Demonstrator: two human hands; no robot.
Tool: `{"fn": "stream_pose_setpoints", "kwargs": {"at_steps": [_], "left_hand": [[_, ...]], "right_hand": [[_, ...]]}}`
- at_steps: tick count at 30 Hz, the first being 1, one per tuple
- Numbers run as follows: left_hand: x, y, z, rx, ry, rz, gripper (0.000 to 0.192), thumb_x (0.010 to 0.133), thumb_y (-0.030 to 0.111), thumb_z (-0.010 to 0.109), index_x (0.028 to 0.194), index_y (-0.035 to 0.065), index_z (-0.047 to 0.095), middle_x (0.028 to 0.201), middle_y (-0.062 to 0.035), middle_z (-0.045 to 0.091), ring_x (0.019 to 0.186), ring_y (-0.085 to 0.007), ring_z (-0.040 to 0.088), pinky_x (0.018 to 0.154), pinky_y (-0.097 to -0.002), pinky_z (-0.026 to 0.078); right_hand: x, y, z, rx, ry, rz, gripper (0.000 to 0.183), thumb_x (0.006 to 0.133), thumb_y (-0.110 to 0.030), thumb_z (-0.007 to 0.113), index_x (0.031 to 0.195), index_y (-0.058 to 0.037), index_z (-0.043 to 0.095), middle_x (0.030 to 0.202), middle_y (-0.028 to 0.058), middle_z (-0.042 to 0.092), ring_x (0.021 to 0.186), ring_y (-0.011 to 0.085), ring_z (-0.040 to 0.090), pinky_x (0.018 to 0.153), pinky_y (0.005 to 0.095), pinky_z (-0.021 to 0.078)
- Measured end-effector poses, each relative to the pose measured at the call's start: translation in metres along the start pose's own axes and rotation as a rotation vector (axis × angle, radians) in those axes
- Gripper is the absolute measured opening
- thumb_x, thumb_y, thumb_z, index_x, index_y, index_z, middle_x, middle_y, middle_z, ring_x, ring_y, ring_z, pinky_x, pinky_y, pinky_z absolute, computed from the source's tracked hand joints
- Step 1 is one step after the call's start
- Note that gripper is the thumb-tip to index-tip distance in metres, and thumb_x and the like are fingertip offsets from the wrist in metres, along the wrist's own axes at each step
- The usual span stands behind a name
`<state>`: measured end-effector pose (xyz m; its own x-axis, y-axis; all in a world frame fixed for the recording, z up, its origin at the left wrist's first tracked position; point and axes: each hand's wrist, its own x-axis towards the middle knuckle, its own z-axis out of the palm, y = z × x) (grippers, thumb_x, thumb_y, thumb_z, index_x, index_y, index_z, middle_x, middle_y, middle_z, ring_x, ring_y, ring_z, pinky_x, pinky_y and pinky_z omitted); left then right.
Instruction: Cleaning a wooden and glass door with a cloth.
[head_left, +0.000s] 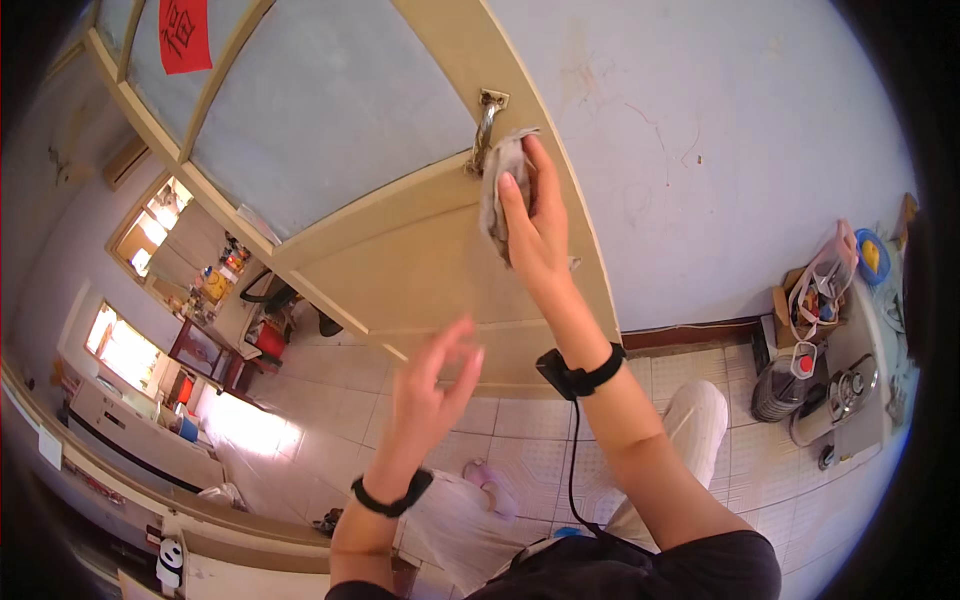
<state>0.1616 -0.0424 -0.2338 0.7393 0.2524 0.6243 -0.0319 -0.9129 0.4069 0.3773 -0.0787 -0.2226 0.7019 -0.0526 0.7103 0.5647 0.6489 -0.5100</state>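
Observation:
My right hand (536, 217) holds a crumpled grey cloth (504, 187) against the cream-painted door (405, 255), just below its metal pull handle (485, 131). The handle is upright and looks worn at its lower mount. Lower down and to the left, my left hand (439, 375) is raised in front of the door's lower part, slightly blurred, with its fingers apart and nothing in it. Black bands are on both wrists. The door has a large glass pane (337, 112) above a solid lower panel.
At right stand a cardboard box (787, 307) with a plastic bag, a large plastic bottle (780, 390) and a metal pot (840, 397). A white refrigerator (142, 435) and a red bucket (268, 341) are at left, beyond the doorway. A pale wall (675, 90) adjoins the door.

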Motion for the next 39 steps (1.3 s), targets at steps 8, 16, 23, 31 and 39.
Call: {"fn": "stream_pose_setpoints", "kwargs": {"at_steps": [8,16,23,31,39], "left_hand": [[-0.213,-0.130,-0.050,0.298,-0.049,-0.490,0.028,0.082,0.010,0.077,0.108,0.0008,0.071,0.091,-0.0110,0.073,0.079,-0.0181,0.070,0.072,-0.0302,0.056],[-0.284,-0.138,-0.015,-0.229,0.014,-0.853,0.021,0.093,0.015,0.070,0.103,-0.0039,0.071,0.086,-0.0107,0.074,0.077,-0.0147,0.071,0.073,-0.0279,0.055],[-0.229,-0.117,0.021,-0.201,-0.081,-0.720,0.022,0.094,0.016,0.069,0.103,-0.0037,0.071,0.087,-0.0107,0.075,0.079,-0.0152,0.072,0.073,-0.0270,0.055],[-0.223,-0.113,0.027,-0.143,-0.057,-0.583,0.018,0.092,0.017,0.070,0.098,0.0006,0.074,0.086,-0.0114,0.075,0.077,-0.0175,0.072,0.070,-0.0282,0.054],[-0.234,-0.117,0.028,-0.202,-0.030,-0.649,0.018,0.093,0.015,0.069,0.099,-0.0007,0.073,0.084,-0.0102,0.075,0.077,-0.0159,0.072,0.068,-0.0275,0.054]], "right_hand": [[0.040,-0.007,0.040,-0.224,0.245,0.148,0.035,0.096,-0.030,0.066,0.111,0.0020,0.064,0.096,0.0179,0.070,0.090,0.0291,0.068,0.078,0.0385,0.0505],[0.061,-0.004,0.037,-0.741,0.239,0.002,0.034,0.093,-0.036,0.067,0.093,-0.0017,0.064,0.072,0.0175,0.064,0.070,0.0370,0.064,0.063,0.0429,0.0497],[0.022,0.035,0.037,-0.609,0.167,-0.304,0.035,0.092,-0.027,0.070,0.112,-0.0020,0.057,0.094,0.0185,0.066,0.075,0.0377,0.065,0.067,0.0452,0.0519],[0.078,-0.016,0.017,-0.696,-0.012,-0.039,0.050,0.097,-0.036,0.061,0.066,0.0042,0.058,0.057,0.0216,0.055,0.054,0.0392,0.054,0.055,0.0455,0.0430],[0.042,0.016,0.030,-0.641,0.079,-0.172,0.034,0.099,-0.031,0.060,0.101,0.0028,0.059,0.081,0.0215,0.063,0.073,0.0394,0.060,0.066,0.0445,0.0472]]}}
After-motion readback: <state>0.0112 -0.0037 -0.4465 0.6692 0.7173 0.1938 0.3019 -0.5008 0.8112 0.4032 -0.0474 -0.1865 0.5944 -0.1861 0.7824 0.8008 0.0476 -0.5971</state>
